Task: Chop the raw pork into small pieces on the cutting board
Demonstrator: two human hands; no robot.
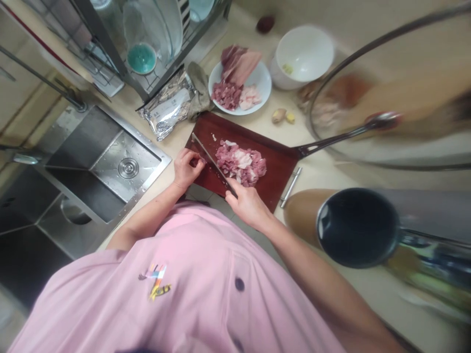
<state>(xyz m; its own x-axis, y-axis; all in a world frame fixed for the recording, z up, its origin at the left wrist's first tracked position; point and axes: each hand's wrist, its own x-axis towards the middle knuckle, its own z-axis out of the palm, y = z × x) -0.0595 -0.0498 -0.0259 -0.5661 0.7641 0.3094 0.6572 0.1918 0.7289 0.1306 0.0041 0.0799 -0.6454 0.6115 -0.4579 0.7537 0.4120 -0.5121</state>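
Observation:
My right hand (247, 202) is wrapped round the handle of a kitchen knife (210, 158), whose blade slants up and left across the dark red cutting board (277, 152). Chopped raw meat (241, 162), pink with white fatty bits, lies heaped beside the blade on its right. At the board's left edge my left hand (187, 169) has thumb and fingers pinched together, left of the blade. Whatever is in that pinch is too small to make out. A few tiny scraps stick to the board near the knife's tip.
Behind the board stand a plate (262, 100) of meat pieces, a white bowl (316, 51), ginger pieces (278, 115) and a silver packet (167, 110). A steel sink (106, 162) lies left, under a dish rack (128, 86). A dark round pan (358, 228) is at right.

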